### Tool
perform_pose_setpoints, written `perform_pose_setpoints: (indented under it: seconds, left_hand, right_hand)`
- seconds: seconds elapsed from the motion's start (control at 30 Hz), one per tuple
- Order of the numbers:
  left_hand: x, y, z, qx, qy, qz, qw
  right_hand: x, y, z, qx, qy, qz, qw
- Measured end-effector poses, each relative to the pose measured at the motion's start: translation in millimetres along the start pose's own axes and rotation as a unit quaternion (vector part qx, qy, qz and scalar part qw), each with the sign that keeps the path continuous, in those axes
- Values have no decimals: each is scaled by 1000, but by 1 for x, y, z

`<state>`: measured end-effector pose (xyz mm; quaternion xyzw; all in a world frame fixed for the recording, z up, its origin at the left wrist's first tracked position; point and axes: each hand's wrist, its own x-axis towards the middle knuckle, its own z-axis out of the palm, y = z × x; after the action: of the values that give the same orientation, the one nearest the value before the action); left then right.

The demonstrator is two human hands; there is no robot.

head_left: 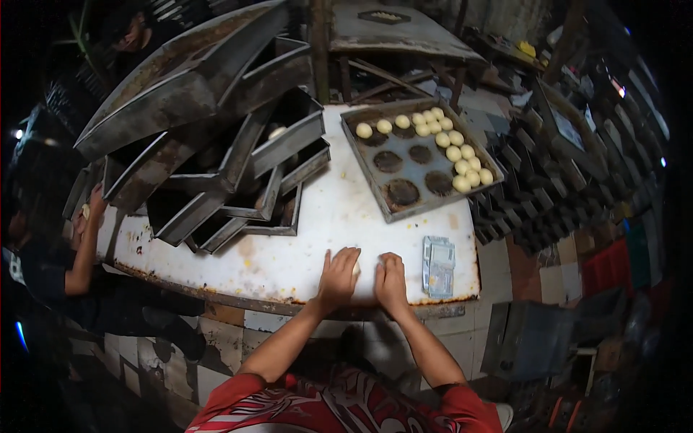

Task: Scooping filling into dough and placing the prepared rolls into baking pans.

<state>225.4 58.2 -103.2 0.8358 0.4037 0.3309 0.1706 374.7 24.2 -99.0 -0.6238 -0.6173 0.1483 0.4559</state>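
My left hand (338,278) rests on the white tabletop (339,216) near its front edge. Its fingers curl round a pale dough ball (356,268), of which only a sliver shows beside the fingers. Close by on the right, my right hand (390,281) presses on the table with bent fingers; whatever lies under them is hidden. Beyond both hands sits a square metal tray (390,213), turned at an angle. Several round dough balls (452,154) line its far and right sides, and dark round stains mark its bottom.
A flat bluish packet (438,267) lies right of my right hand. Stacked metal trays (238,144) lean high on the left of the table. Another person's arm (85,242) reaches in at the far left. More dark trays (538,184) stand right of the table.
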Motion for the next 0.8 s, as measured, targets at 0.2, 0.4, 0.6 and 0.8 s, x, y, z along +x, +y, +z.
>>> perform_pose_setpoints:
  seconds: [0.2,0.4,0.6,0.8]
  left_hand:
    - [-28,9,-93,-146,51,-130,979]
    - [-164,-26,-164,-145,210,-278,926]
    - [-148,-41,-191,-217,146,-180,948]
    - [-176,-118,-231,-433,162,-246,852]
  right_hand:
    - [6,-35,64,47,-156,-166,973]
    - [20,-11,6,-129,-221,-245,935]
    - [25,-55,92,-127,-168,-153,966]
    - [26,-87,73,-373,-125,-55,918]
